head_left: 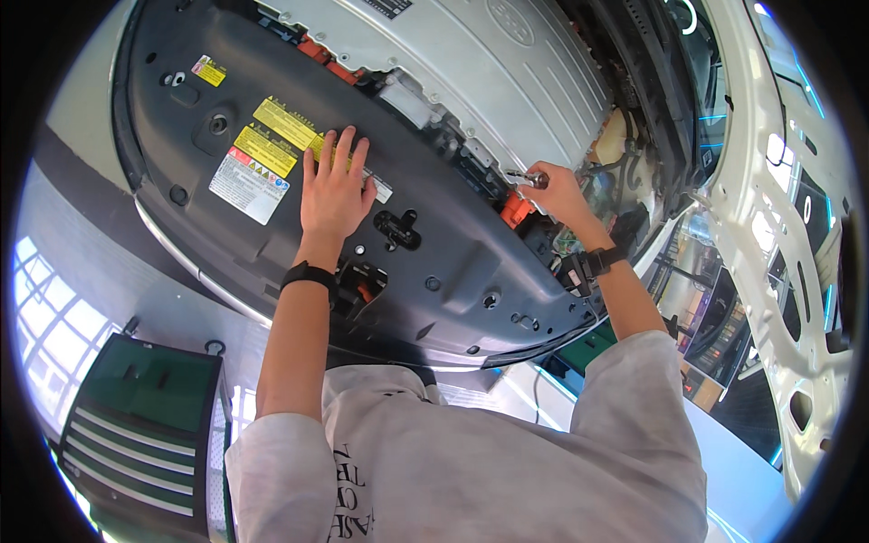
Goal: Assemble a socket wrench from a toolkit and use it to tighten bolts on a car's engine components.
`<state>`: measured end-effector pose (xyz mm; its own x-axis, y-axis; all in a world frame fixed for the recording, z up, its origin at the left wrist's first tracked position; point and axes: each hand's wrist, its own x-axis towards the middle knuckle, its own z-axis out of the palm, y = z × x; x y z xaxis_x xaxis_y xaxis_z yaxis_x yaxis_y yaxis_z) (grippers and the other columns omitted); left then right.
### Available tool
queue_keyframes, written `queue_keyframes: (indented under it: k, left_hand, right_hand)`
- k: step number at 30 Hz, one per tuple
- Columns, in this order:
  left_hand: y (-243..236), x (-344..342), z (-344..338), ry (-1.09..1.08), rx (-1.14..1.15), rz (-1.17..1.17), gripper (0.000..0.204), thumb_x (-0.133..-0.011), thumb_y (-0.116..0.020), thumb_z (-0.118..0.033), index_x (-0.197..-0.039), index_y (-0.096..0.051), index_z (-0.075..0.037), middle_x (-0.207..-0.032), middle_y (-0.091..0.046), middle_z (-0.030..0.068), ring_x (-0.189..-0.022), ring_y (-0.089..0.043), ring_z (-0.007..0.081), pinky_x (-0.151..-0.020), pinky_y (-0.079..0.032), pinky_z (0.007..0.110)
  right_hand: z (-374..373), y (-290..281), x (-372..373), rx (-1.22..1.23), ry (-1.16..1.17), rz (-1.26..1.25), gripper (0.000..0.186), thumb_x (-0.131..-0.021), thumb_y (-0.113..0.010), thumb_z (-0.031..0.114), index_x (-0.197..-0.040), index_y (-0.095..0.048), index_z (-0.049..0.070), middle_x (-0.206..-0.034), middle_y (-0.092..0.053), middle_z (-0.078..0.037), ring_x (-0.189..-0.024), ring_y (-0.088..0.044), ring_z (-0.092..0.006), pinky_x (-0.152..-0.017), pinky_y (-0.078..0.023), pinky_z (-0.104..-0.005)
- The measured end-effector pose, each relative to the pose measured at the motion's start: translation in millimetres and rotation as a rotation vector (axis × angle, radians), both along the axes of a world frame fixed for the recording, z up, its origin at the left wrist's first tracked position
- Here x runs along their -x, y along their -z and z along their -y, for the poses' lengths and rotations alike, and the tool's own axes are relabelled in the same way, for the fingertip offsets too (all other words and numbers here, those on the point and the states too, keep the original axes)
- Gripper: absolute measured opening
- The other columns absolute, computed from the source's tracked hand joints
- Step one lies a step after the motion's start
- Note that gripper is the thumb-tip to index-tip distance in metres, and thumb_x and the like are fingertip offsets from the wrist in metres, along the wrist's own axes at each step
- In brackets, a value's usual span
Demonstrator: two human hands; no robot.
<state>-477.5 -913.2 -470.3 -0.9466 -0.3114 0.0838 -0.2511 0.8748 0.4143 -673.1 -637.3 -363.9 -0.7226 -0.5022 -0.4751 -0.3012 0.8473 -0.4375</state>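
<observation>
My left hand [334,193] lies palm down on the black plastic front cover [434,251], fingers slightly spread, touching the lower right part of the yellow warning labels [265,145]. My right hand [557,193] grips a small silver metal tool [523,177] at the lower edge of the large silver housing [516,90]. Just below that tool sits an orange connector [517,210]. My right fingertips are curled around the tool, and its working end is too small to make out clearly.
A green tool cabinet [140,407] stands on the pale reflective floor [59,299] at lower left. The raised white hood frame [751,217] runs along the right. A dark opening [362,290] with orange parts sits in the cover below my left hand.
</observation>
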Motion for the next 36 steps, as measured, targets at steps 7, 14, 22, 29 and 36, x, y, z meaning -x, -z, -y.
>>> queue_keyframes:
  k: [7, 14, 22, 29, 36]
  left_hand:
    - [-2, -1, 0, 0.000, 0.003, 0.023, 0.054, -0.079, -0.060, -0.024, -0.129, -0.044, -0.011, -0.138, -0.037, 0.0084, -0.130, -0.033, 0.0292, -0.106, -0.028, 0.050]
    - [1, -1, -3, -0.028, 0.003, -0.011, 0.051, -0.078, -0.059, -0.025, -0.126, -0.047, -0.014, -0.138, -0.038, 0.0054, -0.129, -0.037, 0.0279, -0.105, -0.031, 0.050]
    - [0, 0, 0, -0.016, 0.018, 0.016, 0.055, -0.078, -0.061, -0.023, -0.129, -0.043, -0.014, -0.139, -0.036, 0.0056, -0.130, -0.034, 0.0268, -0.107, -0.029, 0.047]
    - [-2, -3, -1, -0.015, 0.024, 0.053, 0.055, -0.079, -0.060, -0.024, -0.130, -0.042, -0.014, -0.139, -0.035, 0.0060, -0.131, -0.032, 0.0270, -0.108, -0.027, 0.048]
    - [-4, 0, -3, -0.002, 0.020, 0.038, 0.053, -0.079, -0.059, -0.024, -0.129, -0.043, -0.013, -0.139, -0.036, 0.0075, -0.131, -0.033, 0.0280, -0.108, -0.026, 0.048]
  right_hand:
    - [-24, -18, 14, 0.131, -0.004, 0.246, 0.024, -0.081, -0.065, 0.009, -0.099, -0.058, -0.005, -0.088, -0.062, -0.005, -0.083, -0.054, -0.0108, -0.082, -0.043, -0.0271]
    - [-30, -28, 31, 0.112, 0.066, 0.494, 0.033, -0.087, -0.055, 0.002, -0.119, -0.056, -0.005, -0.104, -0.064, -0.006, -0.098, -0.056, -0.0113, -0.089, -0.043, -0.0265]
    - [-18, -32, 28, 0.039, -0.260, 0.294, 0.022, -0.089, -0.047, -0.001, -0.110, -0.054, -0.006, -0.093, -0.062, -0.007, -0.093, -0.059, -0.0132, -0.087, -0.045, -0.0280]
    - [-22, -16, 10, 0.165, -0.113, 0.234, 0.023, -0.089, -0.056, 0.013, -0.106, -0.054, -0.003, -0.078, -0.062, -0.011, -0.072, -0.057, -0.0153, -0.069, -0.046, -0.0276]
    - [-3, -3, -6, 0.072, 0.265, 0.264, 0.035, -0.089, -0.059, 0.025, -0.101, -0.051, -0.006, -0.072, -0.061, -0.010, -0.058, -0.057, -0.0170, -0.058, -0.048, -0.0290]
